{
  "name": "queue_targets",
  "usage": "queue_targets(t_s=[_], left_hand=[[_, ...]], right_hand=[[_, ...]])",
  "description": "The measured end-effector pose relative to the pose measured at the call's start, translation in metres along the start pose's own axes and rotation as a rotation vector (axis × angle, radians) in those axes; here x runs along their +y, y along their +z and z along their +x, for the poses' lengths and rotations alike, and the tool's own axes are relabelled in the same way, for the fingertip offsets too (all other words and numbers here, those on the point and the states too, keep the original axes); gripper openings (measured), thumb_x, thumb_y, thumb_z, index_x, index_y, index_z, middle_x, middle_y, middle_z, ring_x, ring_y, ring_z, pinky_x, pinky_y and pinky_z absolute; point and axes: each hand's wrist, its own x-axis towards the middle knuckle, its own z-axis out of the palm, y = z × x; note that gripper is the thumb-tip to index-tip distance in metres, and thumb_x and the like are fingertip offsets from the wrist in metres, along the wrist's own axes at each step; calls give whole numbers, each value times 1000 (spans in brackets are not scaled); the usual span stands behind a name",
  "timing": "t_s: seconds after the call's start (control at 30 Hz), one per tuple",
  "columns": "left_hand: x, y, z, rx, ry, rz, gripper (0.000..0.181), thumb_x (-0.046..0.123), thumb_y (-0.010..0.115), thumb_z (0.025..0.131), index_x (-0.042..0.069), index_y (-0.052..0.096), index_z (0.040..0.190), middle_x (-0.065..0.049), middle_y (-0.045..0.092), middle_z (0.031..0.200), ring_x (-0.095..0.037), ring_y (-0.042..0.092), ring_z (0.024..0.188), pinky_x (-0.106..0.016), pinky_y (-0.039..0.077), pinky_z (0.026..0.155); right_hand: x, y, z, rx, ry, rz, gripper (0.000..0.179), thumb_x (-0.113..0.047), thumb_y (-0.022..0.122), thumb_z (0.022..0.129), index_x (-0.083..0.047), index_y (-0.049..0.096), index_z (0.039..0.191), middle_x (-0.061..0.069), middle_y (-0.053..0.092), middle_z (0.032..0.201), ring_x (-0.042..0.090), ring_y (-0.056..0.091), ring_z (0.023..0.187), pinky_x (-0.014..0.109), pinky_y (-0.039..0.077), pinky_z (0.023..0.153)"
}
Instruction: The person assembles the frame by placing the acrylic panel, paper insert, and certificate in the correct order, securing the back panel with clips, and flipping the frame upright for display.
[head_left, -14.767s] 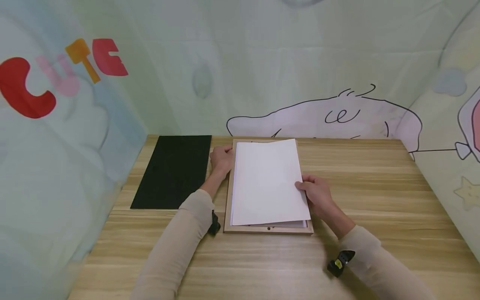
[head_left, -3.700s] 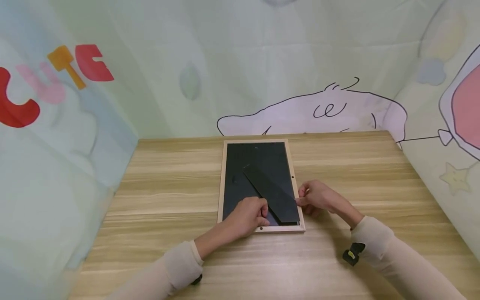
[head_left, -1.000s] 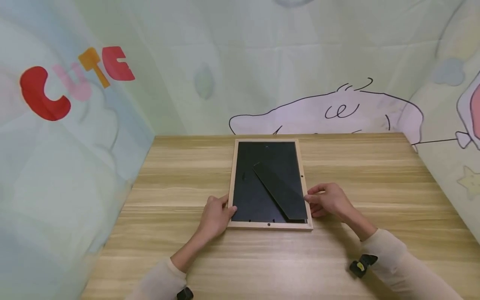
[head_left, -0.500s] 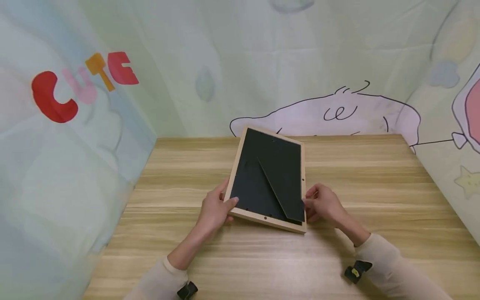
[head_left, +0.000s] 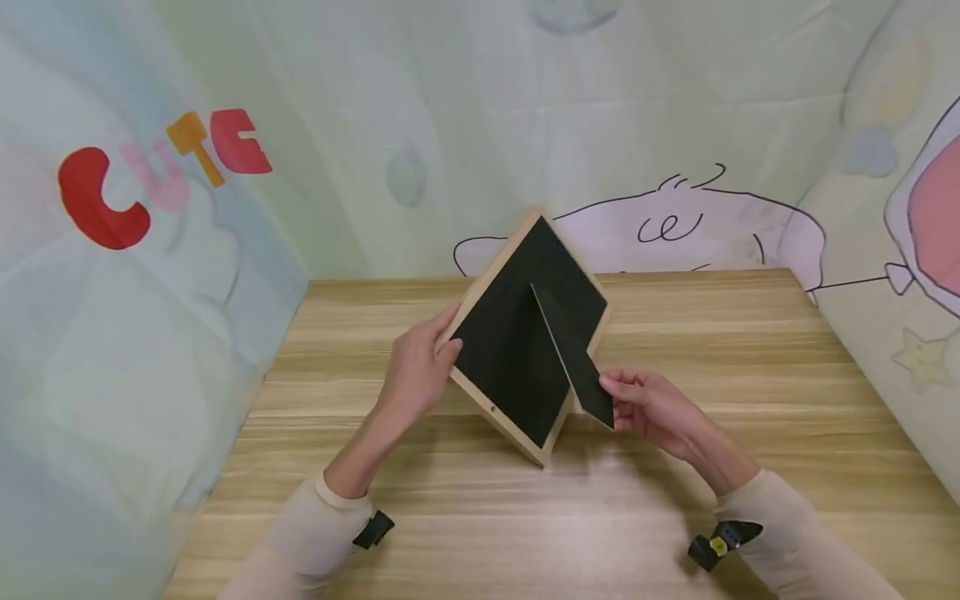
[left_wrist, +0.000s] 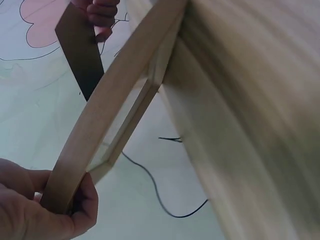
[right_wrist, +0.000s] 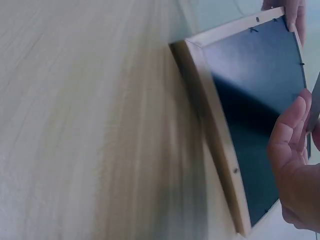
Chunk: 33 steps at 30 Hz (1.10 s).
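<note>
A picture frame (head_left: 498,342) with a light wooden border and a black backing is tilted up above the table in the head view, its back toward me. My left hand (head_left: 415,367) grips its left edge, thumb on the back side. The black easel stand (head_left: 573,354) sticks out from the backing. My right hand (head_left: 660,408) pinches the free end of that stand. From the left wrist view, the left hand (left_wrist: 45,205) has thumb and fingers around the wooden border (left_wrist: 95,125). In the right wrist view, the right hand (right_wrist: 295,155) is beside the backing (right_wrist: 245,90).
The wood-grain table (head_left: 360,350) lies below. Behind it hangs a printed fabric backdrop (head_left: 345,167) with a cartoon drawing, and another printed side (head_left: 127,333) rises at the left.
Earlier, white paper went in and the black backing covered it. Over the last second, my left hand lifted and turned the frame up from the table, and the stand swung outward in my right hand.
</note>
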Motion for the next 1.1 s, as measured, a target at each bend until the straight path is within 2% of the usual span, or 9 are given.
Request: queue_targets(t_s=[0.13,0.27,0.37,0.43,0.5,0.67,0.8,0.9,1.1], left_hand=[[11,-10,10,-19,122,62,55,15,53,95,36,34,142,-7,60,119,-19,55,77,-32,48,68],[21,-15,17,-34,263,114,57,10,54,93,35,36,142,-5,61,119,-18,54,88,-33,47,76],[26,-16,19,-44,386,162,57,6,55,92,32,40,140,-6,61,106,-16,53,82,-31,47,72],[26,-16,20,-42,472,192,57,3,56,91,30,44,139,-5,57,94,-16,48,72,-28,44,64],[25,-14,19,-35,558,214,56,1,56,90,29,47,137,-5,55,90,-16,46,70,-28,42,63],[20,-8,13,-6,716,224,52,1,57,90,25,50,135,-7,57,95,-18,49,80,-30,45,71],[17,0,7,32,767,196,51,4,59,89,25,51,135,-4,60,100,-16,53,88,-29,48,76],[14,5,0,84,758,152,49,5,61,88,23,53,133,0,63,100,-11,52,86,-24,48,72],[8,15,-10,197,702,24,44,5,64,86,20,59,127,2,67,99,-5,49,73,-22,46,59]], right_hand=[[1,-1,-3,-77,4,6,13,-18,54,94,-10,58,104,1,69,84,11,64,66,26,54,63],[12,-6,-3,-134,12,-9,12,-15,52,95,-9,56,104,1,70,84,11,65,68,27,54,65],[24,-12,-4,-167,31,-45,12,-16,52,95,-9,54,105,1,69,83,12,66,69,27,54,66],[30,-17,-5,-175,61,-70,12,-16,52,95,-9,53,105,1,67,82,13,66,69,26,54,66],[35,-21,-7,-176,90,-94,15,-17,53,95,-7,53,106,2,66,83,13,65,69,26,53,65],[41,-27,-11,-154,127,-134,23,-18,57,92,-1,53,108,6,66,85,14,66,70,28,55,65],[42,-29,-13,-144,138,-172,27,-16,58,91,3,52,109,8,66,86,16,66,70,30,56,67],[40,-29,-16,-115,146,-206,28,-15,58,91,5,53,111,12,67,87,17,67,69,34,56,68],[34,-24,-24,57,114,-344,29,-12,63,87,10,61,106,18,69,89,21,69,66,41,56,66]])
